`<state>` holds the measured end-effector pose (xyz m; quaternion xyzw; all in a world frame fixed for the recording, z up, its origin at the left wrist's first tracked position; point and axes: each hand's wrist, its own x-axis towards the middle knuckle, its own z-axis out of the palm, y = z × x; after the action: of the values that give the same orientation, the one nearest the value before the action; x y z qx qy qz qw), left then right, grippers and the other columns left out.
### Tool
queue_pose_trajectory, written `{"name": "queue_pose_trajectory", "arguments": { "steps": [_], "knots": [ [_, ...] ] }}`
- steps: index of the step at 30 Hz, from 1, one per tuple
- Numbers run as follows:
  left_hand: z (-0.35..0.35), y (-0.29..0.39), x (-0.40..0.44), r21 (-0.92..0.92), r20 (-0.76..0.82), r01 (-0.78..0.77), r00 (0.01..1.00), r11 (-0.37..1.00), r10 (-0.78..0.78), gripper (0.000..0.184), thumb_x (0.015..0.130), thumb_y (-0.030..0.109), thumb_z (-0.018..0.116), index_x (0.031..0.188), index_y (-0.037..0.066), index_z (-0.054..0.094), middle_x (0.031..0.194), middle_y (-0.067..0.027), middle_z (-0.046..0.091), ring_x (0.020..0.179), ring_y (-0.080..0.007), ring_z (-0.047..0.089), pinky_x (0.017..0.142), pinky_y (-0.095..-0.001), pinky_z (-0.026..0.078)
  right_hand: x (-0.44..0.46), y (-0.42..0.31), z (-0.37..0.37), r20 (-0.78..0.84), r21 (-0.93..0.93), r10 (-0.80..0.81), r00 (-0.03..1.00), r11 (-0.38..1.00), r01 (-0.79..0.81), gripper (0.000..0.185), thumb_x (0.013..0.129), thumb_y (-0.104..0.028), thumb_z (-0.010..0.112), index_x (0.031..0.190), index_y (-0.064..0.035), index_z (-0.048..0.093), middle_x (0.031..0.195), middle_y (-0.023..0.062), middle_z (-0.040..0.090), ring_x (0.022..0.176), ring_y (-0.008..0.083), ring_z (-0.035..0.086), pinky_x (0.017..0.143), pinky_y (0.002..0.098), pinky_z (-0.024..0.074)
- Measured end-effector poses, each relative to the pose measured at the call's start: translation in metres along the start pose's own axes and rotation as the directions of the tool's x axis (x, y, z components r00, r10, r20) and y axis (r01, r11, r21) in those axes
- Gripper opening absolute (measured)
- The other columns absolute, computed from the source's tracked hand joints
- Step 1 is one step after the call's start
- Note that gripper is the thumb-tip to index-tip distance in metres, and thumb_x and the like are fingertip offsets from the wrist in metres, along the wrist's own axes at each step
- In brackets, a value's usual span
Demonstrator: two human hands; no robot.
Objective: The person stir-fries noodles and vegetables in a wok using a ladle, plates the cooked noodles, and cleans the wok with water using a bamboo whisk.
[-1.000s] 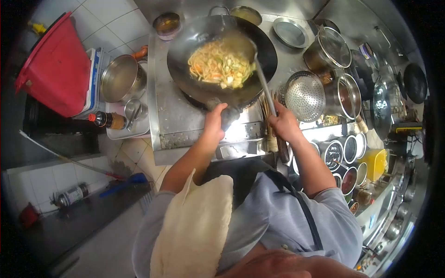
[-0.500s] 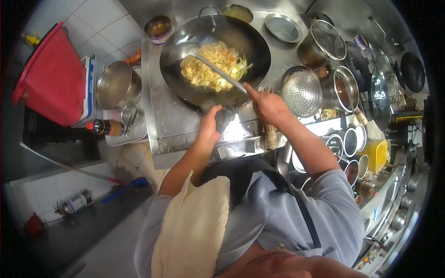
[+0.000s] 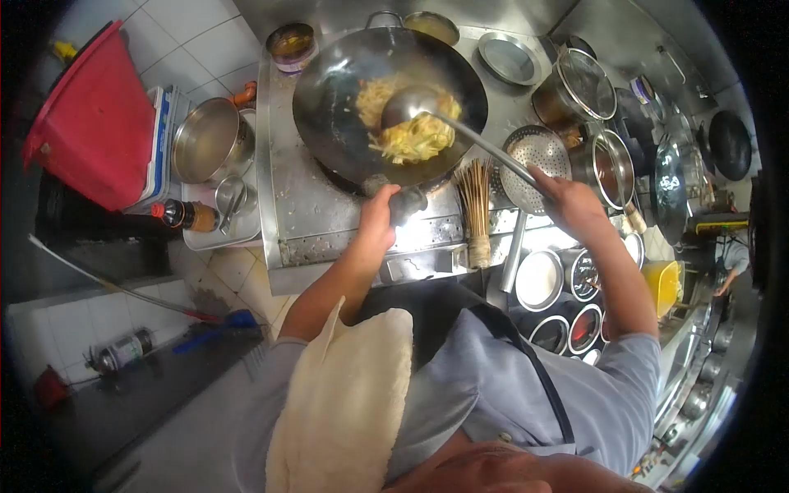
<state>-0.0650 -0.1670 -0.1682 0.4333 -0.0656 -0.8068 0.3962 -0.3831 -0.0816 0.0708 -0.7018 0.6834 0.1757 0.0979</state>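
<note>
The ladle (image 3: 417, 107) hides some noodles (image 3: 417, 144); left hand (image 3: 379, 220), fingertips obscured, clasps the wok (image 3: 325, 103); right hand (image 3: 572, 205), arm outstretched, grips the ladle

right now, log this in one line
left hand: at wok, near side; right hand: holding ladle; food: in wok, partly behind ladle

The wok (image 3: 329, 107) is black, its food (image 3: 411, 146) yellow, the ladle (image 3: 413, 107) silver, the towel (image 3: 345, 403) cream, the tub (image 3: 90, 119) red.

Right hand (image 3: 570, 202) moved rightward — ladle (image 3: 409, 107) swung from left to over noodles (image 3: 417, 141) — brush (image 3: 474, 201) uncovered.
</note>
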Motion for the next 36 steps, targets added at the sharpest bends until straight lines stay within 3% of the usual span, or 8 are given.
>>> {"name": "queue_pose_trajectory", "arguments": {
  "steps": [5, 7, 17, 22, 24, 29, 32, 36],
  "knots": [
    [0.002, 0.0, 0.002, -0.104, 0.06, 0.026, 0.998, 0.994, -0.02, 0.024, 0.092, 0.018, 0.063, 0.102, -0.003, 0.062, 0.093, -0.0185, 0.071, 0.082, -0.0291, 0.072, 0.073, -0.0408, 0.061, -0.05, 0.029, -0.025, 0.048, 0.316, -0.114, 0.992, 0.944, 0.093, 0.064, 0.089, -0.015, 0.059, 0.151, -0.0244, 0.048, 0.103, 0.0212, 0.071, 0.093, 0.0388, 0.07, 0.086, 0.0482, 0.0549],
    [0.008, 0.003, -0.004, -0.128, 0.058, 0.035, 0.998, 0.991, -0.028, 0.023, 0.092, 0.018, 0.063, 0.102, -0.003, 0.062, 0.093, -0.0186, 0.071, 0.081, -0.0292, 0.072, 0.073, -0.0405, 0.06, -0.04, 0.006, -0.037, 0.294, 0.265, 0.058, 0.954, 0.954, -0.139, 0.068, 0.088, -0.013, 0.06, 0.152, -0.0236, 0.045, 0.105, 0.0221, 0.07, 0.096, 0.0399, 0.069, 0.088, 0.0487, 0.0536],
    [0.001, 0.007, -0.011, 0.038, -0.025, 0.062, 0.998, 0.997, -0.061, 0.024, 0.091, 0.023, 0.068, 0.104, 0.004, 0.063, 0.094, -0.0137, 0.072, 0.08, -0.0267, 0.071, 0.075, -0.0383, 0.06, 0.008, -0.007, 0.056, -0.196, 0.469, -0.013, 0.981, 0.877, 0.105, 0.075, 0.085, -0.012, 0.062, 0.155, -0.0226, 0.04, 0.107, 0.0238, 0.071, 0.098, 0.0411, 0.069, 0.089, 0.0496, 0.0532],
    [-0.007, 0.002, -0.002, 0.084, -0.01, 0.019, 1.0, 0.996, -0.019, 0.028, 0.091, 0.025, 0.068, 0.109, 0.004, 0.062, 0.097, -0.0125, 0.071, 0.084, -0.0253, 0.072, 0.079, -0.0388, 0.06, -0.024, 0.044, -0.021, 0.025, 0.313, -0.022, 0.999, 0.95, 0.013, 0.073, 0.085, -0.015, 0.063, 0.155, -0.0219, 0.041, 0.104, 0.0237, 0.071, 0.095, 0.0382, 0.071, 0.089, 0.0478, 0.0545],
    [-0.006, 0.001, -0.005, 0.069, 0.033, -0.025, 0.999, 0.997, 0.023, 0.029, 0.092, 0.025, 0.067, 0.111, 0.004, 0.062, 0.099, -0.012, 0.071, 0.085, -0.0247, 0.072, 0.079, -0.0385, 0.06, -0.028, 0.029, -0.043, 0.186, -0.022, 0.122, 0.975, 0.992, -0.12, 0.069, 0.088, -0.013, 0.059, 0.155, -0.0197, 0.041, 0.1, 0.0232, 0.071, 0.092, 0.0361, 0.072, 0.088, 0.0469, 0.0552],
    [0.004, -0.001, -0.009, 0.068, 0.015, -0.057, 0.998, 0.996, 0.056, 0.028, 0.094, 0.026, 0.066, 0.112, 0.005, 0.063, 0.1, -0.0108, 0.071, 0.086, -0.0232, 0.072, 0.078, -0.0374, 0.06, 0.0, 0.018, 0.02, 0.011, -0.038, 0.099, 0.995, 0.994, -0.098, 0.065, 0.089, -0.014, 0.057, 0.153, -0.0152, 0.043, 0.101, 0.024, 0.071, 0.093, 0.0385, 0.071, 0.086, 0.0481, 0.0544],
    [0.002, 0.002, -0.014, 0.06, 0.054, -0.065, 0.997, 0.996, 0.062, 0.028, 0.096, 0.028, 0.066, 0.112, 0.006, 0.064, 0.1, -0.0102, 0.072, 0.086, -0.0225, 0.072, 0.078, -0.0367, 0.06, -0.019, 0.004, 0.029, 0.005, 0.302, 0.053, 0.999, 0.952, -0.052, 0.064, 0.09, -0.016, 0.057, 0.152, -0.0142, 0.043, 0.109, 0.0255, 0.07, 0.092, 0.0401, 0.07, 0.085, 0.0477, 0.0546],
    [0.01, 0.012, -0.052, 0.078, 0.09, 0.077, 0.992, 0.994, -0.084, 0.031, 0.098, 0.032, 0.066, 0.112, 0.004, 0.066, 0.098, -0.0103, 0.074, 0.085, -0.022, 0.072, 0.08, -0.036, 0.06, -0.057, -0.03, 0.005, 0.31, 0.8, -0.014, 0.951, 0.544, -0.253, 0.065, 0.091, -0.017, 0.064, 0.152, -0.0107, 0.045, 0.09, 0.0114, 0.067, 0.066, 0.0141, 0.061, 0.06, 0.0326, 0.0513]
  ]
}}
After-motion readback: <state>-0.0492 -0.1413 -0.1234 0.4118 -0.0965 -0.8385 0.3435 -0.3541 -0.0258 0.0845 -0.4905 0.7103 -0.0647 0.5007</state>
